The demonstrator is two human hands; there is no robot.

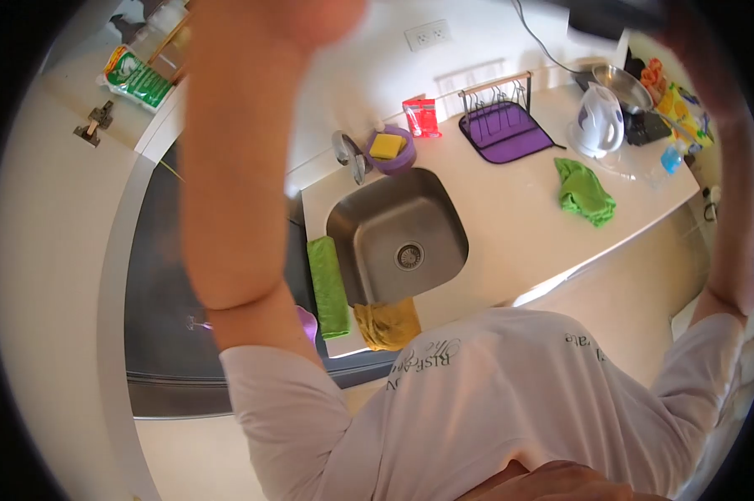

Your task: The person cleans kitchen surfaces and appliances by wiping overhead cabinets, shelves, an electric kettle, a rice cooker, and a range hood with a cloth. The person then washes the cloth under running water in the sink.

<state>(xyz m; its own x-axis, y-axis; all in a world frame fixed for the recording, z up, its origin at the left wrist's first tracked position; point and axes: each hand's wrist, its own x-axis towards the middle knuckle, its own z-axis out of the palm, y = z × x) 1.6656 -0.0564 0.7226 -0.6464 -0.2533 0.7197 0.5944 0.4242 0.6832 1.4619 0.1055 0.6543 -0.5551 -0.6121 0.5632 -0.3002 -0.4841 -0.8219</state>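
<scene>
Left hand (331,17): nearest the camera, blurred and cut off by the top edge; I cannot tell whether its fingers are apart, together or clamped on something.
Left arm (235,167): raised, elbow bent, forearm nearly upright across the left of the view.
Right hand (693,37): dark and blurred at top right, just beside a dark object (615,18); I cannot tell how far open it is, or whether it touches that object.
Dark object's place: at the top edge, between the 2 hands, nearer the right; too blurred to identify.
Right arm (734,200): raised along the right edge, elbow bent.
Sink (368,242): below, between the 2 arms, with a green cloth (328,288) along its left side and a brown cloth (389,324) at its near edge.
Counter (494,217): bears a purple mat (527,138) and a white kettle (598,121).
</scene>
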